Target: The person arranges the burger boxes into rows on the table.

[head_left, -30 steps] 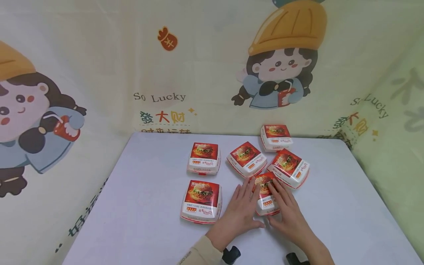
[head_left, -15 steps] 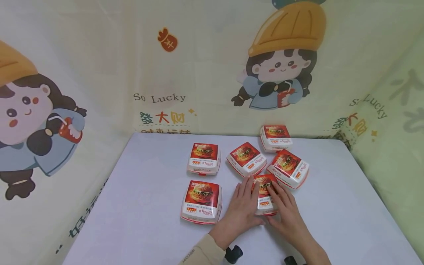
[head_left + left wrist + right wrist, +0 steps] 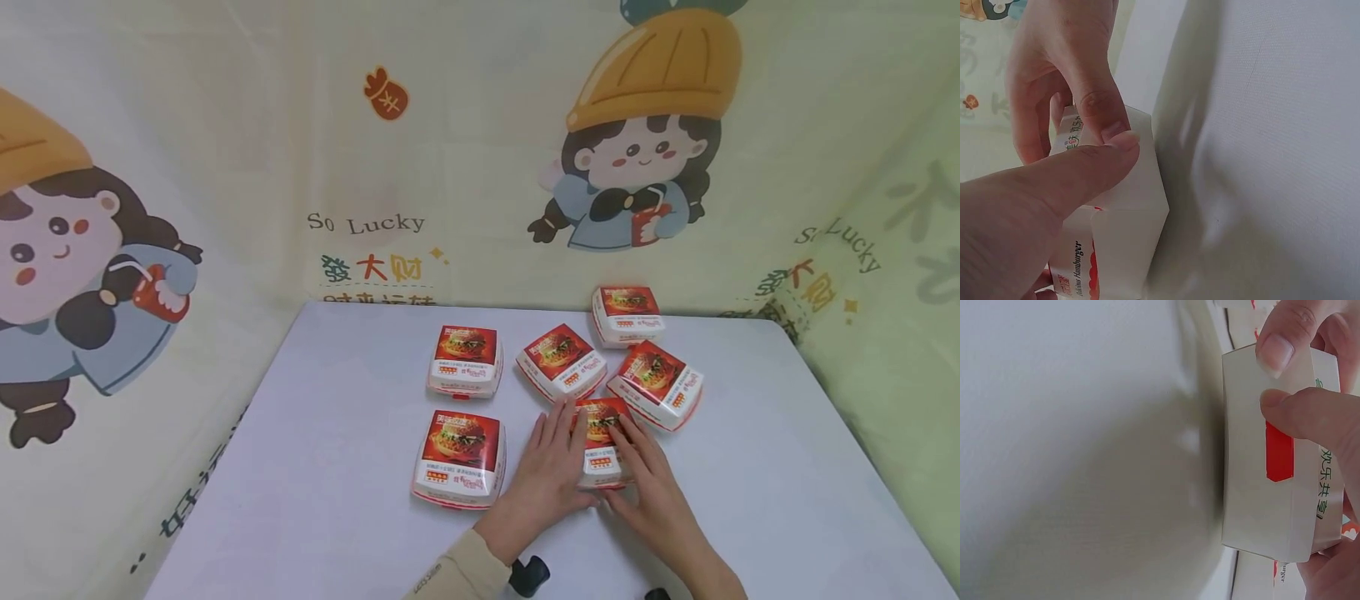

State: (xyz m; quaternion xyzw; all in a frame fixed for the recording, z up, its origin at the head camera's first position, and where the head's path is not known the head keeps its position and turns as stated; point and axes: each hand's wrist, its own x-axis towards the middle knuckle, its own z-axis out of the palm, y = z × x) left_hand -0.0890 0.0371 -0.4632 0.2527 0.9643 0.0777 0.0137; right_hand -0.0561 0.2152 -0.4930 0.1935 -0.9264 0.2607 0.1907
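A white paper hamburger box (image 3: 602, 458) with a red burger picture on its lid sits on the table between both hands. On its left side the left hand (image 3: 546, 471) grips it, fingers along the lid's edge and thumb at the front. From the right, the right hand (image 3: 651, 483) grips the same box. In the right wrist view, both thumbs press the front wall of the hamburger box (image 3: 1257, 506), close to its red tab (image 3: 1280, 453). The left wrist view has the two thumbs nearly meeting on that wall of the hamburger box (image 3: 1125, 250).
Close behind lie three matching boxes: one turned askew (image 3: 561, 362), one to its right (image 3: 656, 385), and one at the back edge (image 3: 627, 317). To the left stand two more, a rear box (image 3: 465, 362) and a front box (image 3: 459, 460). A printed curtain (image 3: 480, 167) hangs behind the white table (image 3: 322, 500).
The gripped hamburger box has slid slightly toward the person, leaving a little more distance from the boxes behind. Both hands keep their hold, and the other boxes stay put.
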